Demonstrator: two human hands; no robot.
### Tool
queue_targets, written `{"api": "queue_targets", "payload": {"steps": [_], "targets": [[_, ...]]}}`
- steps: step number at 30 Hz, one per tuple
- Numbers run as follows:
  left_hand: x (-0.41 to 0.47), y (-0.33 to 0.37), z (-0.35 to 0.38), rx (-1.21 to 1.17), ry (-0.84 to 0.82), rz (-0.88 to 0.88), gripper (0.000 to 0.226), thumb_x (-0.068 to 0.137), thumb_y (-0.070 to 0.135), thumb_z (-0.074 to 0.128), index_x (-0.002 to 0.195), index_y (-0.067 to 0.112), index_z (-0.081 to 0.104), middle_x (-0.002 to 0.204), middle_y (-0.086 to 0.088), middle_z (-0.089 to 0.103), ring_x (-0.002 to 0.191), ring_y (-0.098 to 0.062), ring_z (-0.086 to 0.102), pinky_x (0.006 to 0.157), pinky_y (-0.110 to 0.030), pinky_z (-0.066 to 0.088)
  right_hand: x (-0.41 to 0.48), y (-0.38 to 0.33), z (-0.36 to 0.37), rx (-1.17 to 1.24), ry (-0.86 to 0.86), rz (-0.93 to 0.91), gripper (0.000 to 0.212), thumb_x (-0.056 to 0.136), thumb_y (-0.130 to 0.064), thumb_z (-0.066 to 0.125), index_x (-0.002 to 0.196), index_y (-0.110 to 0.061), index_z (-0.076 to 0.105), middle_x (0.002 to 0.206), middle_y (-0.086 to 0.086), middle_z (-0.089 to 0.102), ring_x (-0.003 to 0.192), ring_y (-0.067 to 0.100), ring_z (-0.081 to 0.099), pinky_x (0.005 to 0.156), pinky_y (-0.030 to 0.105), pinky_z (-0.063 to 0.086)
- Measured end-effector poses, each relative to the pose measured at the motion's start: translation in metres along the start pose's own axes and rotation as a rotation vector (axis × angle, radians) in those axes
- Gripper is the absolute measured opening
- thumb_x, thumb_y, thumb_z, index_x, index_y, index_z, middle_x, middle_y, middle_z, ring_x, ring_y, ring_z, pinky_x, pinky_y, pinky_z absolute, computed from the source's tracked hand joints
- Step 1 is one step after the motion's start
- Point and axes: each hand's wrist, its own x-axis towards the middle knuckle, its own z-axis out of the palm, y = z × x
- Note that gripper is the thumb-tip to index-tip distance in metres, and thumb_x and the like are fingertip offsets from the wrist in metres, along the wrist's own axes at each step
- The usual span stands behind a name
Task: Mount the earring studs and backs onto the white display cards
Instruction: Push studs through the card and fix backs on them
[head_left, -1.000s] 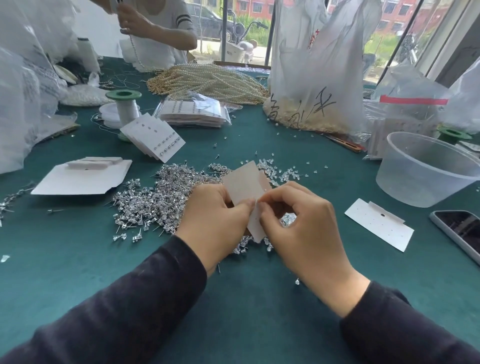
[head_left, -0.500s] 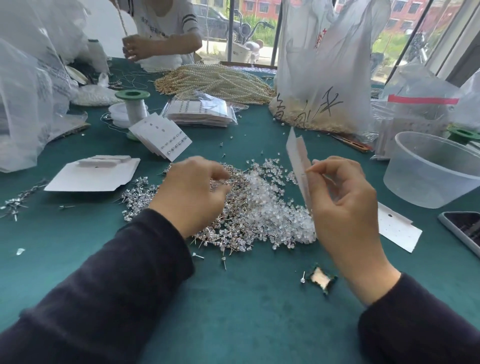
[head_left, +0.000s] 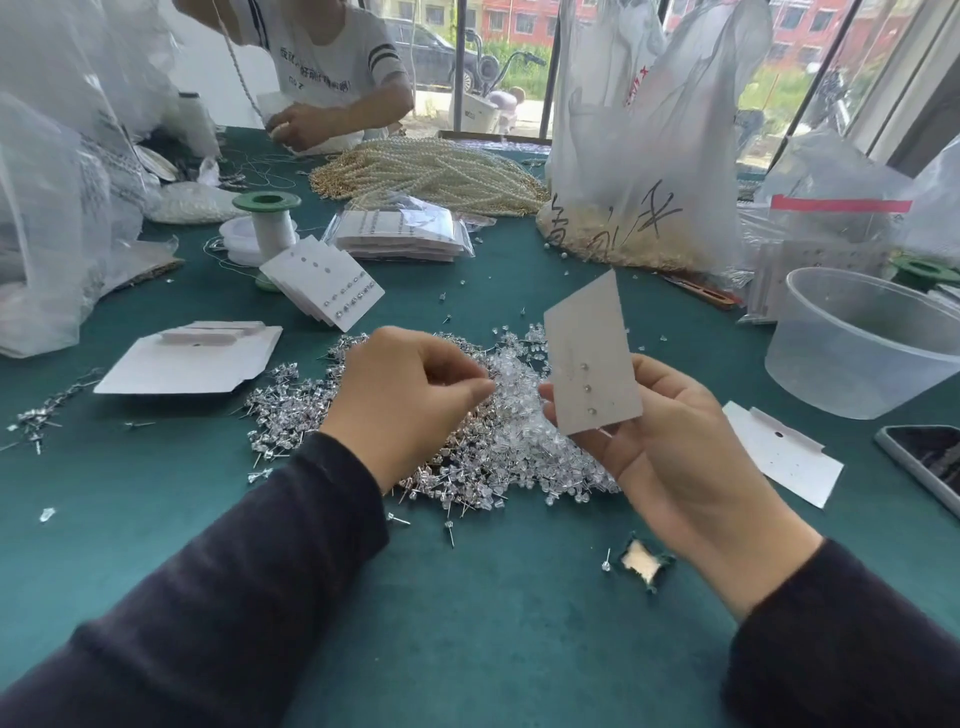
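Note:
My right hand (head_left: 670, 447) holds a white display card (head_left: 589, 338) upright by its lower edge, thumb in front; three small studs show on its lower half. My left hand (head_left: 410, 395) hovers over the pile of silver studs and clear backs (head_left: 509, 452), thumb and fingertips pinched together; what they hold is too small to tell. The pile lies on the green cloth between and beyond both hands. A stack of filled cards (head_left: 324, 286) leans behind the pile. Blank cards (head_left: 187, 358) lie at the left, and one more blank card (head_left: 784, 457) lies at the right.
A clear plastic tub (head_left: 862, 343) and a phone (head_left: 930, 462) sit at the right. A green-topped spool (head_left: 267, 223), bagged cards (head_left: 405, 236), pearl strands (head_left: 436, 174) and large plastic bags (head_left: 649, 156) stand behind. Another person works across the table. A torn patch (head_left: 641, 564) marks the near cloth.
My hands parted: the right lifted the card and turned its face toward me, while the left went to the pile and rose with fingers pinched.

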Motion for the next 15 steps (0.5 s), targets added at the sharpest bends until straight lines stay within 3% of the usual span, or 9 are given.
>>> {"api": "queue_targets", "payload": {"steps": [4,6,10,15], "targets": [[-0.005,0.011,-0.001,-0.516,-0.108,-0.013,0.014,0.068,0.005,0.074,0.069,0.019,0.074,0.064,0.006,0.072,0.058,-0.001,0.062,0.056,-0.013,0.048,-0.003,0.001,0.005,0.097,-0.107,0.098,0.041,0.068,-0.002,0.059,0.107,0.009,0.056,0.088,0.019,0.068,0.077,0.028,0.068,0.072,0.038,0.058],[-0.008,0.015,0.002,-0.658,-0.146,0.008,0.016,0.068,-0.001,0.072,0.069,0.015,0.074,0.065,0.006,0.072,0.061,-0.003,0.065,0.057,-0.012,0.048,-0.004,0.002,0.006,0.121,-0.157,0.113,0.045,0.067,-0.003,0.057,0.109,0.011,0.054,0.088,0.02,0.068,0.078,0.029,0.068,0.072,0.038,0.058],[-0.011,0.017,0.007,-0.744,-0.125,0.008,0.018,0.067,-0.006,0.07,0.067,0.012,0.073,0.065,0.002,0.072,0.063,-0.007,0.066,0.058,-0.015,0.051,-0.007,0.003,0.008,0.124,-0.212,0.125,0.044,0.069,-0.003,0.058,0.111,0.009,0.055,0.095,0.019,0.068,0.086,0.029,0.067,0.075,0.037,0.058],[-0.012,0.019,0.009,-0.727,-0.099,0.005,0.017,0.066,-0.006,0.07,0.07,0.011,0.073,0.065,0.003,0.072,0.063,-0.008,0.066,0.059,-0.015,0.051,-0.007,0.004,0.007,0.113,-0.193,0.119,0.046,0.066,-0.006,0.06,0.111,0.007,0.056,0.093,0.017,0.067,0.083,0.026,0.066,0.076,0.035,0.056]]}}
